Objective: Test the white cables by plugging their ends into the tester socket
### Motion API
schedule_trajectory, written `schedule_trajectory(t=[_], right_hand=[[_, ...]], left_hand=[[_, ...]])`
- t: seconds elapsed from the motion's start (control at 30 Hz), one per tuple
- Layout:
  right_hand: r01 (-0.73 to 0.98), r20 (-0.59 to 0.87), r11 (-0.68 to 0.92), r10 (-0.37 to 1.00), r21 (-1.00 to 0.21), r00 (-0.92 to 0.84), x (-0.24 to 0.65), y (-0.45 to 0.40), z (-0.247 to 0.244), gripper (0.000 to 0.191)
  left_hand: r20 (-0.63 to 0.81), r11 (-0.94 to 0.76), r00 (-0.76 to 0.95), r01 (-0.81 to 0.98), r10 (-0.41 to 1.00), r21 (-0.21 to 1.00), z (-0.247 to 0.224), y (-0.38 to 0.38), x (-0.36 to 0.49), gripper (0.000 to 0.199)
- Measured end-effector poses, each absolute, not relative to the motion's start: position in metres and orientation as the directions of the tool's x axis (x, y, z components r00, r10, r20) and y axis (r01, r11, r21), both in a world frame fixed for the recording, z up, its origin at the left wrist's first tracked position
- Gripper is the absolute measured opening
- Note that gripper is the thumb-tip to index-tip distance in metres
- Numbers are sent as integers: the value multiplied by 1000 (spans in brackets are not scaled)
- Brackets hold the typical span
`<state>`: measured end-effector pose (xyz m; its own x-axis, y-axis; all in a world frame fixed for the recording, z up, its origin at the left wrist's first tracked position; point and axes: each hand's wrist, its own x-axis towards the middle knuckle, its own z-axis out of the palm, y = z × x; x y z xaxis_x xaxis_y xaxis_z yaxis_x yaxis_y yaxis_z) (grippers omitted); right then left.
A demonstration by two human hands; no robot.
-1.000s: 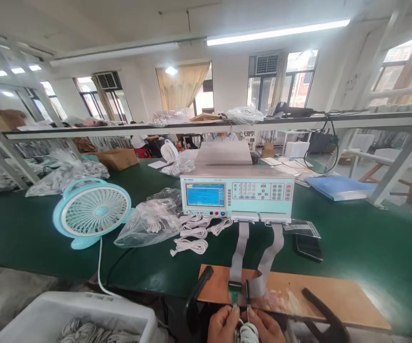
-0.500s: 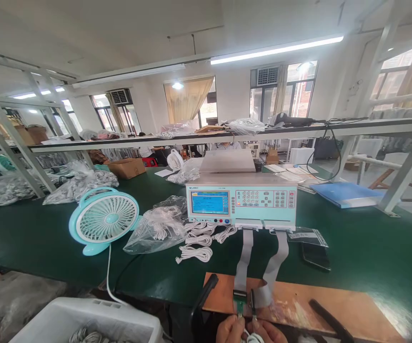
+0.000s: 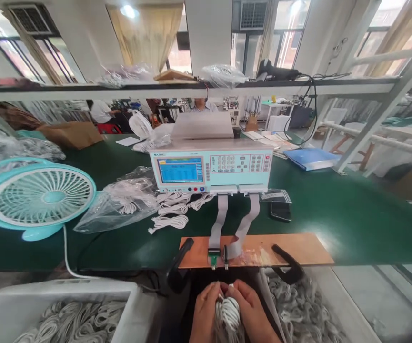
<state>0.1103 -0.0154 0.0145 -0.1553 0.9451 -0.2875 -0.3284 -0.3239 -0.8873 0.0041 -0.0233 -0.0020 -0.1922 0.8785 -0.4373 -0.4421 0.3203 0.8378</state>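
Note:
A coiled white cable (image 3: 227, 312) hangs between my two hands, below the front edge of the orange board. My left hand (image 3: 206, 307) is closed on its left side, and my right hand (image 3: 250, 307) grips the right side near a small white plug end. Just beyond my fingertips, on the orange board (image 3: 263, 250), sit a green circuit board (image 3: 214, 260) and a second small connector (image 3: 226, 259). Grey ribbon cables (image 3: 218, 221) run from them to a tester (image 3: 211, 166) with a lit blue screen. The cable is apart from both connectors.
White bins of coiled cables stand at lower left (image 3: 127, 290) and lower right (image 3: 265, 290). Black clamps (image 3: 180, 267) hold the board. A turquoise fan (image 3: 54, 196), bagged cables (image 3: 130, 200), loose coils (image 3: 172, 221), a phone (image 3: 280, 211) and a blue folder (image 3: 312, 158) lie on the green table.
My view has tilted down, bringing both bins into sight. My hands have drawn back from the connectors with the white cable, which has come away from them.

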Motion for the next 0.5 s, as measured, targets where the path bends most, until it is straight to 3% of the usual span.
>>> schedule_trajectory(t=[0.1,0.2,0.27,0.3,0.37,0.5], right_hand=[[-159,-355,-376,924,-913,-144,167,-29,0,31],[317,-317,-267,941,-910,-118,242,-38,-17,29],[670,-201,-127,979,-731,-34,273,-44,-23,22],[753,-145,-68,989,-655,-36,278,-47,-24,16],[772,-88,51,987,-634,-137,263,-52,-22,13],[535,4,194,942,-822,-335,189,-53,-13,15]], left_hand=[[-521,429,-15,-549,853,717,-6,-30,9,32],[-561,489,93,-619,823,615,-14,-33,11,33],[-566,493,110,-641,817,588,-19,-35,12,29],[-566,496,118,-646,816,580,-20,-35,13,27],[-572,509,134,-646,809,569,-21,-36,18,25],[-569,516,139,-630,811,581,-13,-39,27,23]])
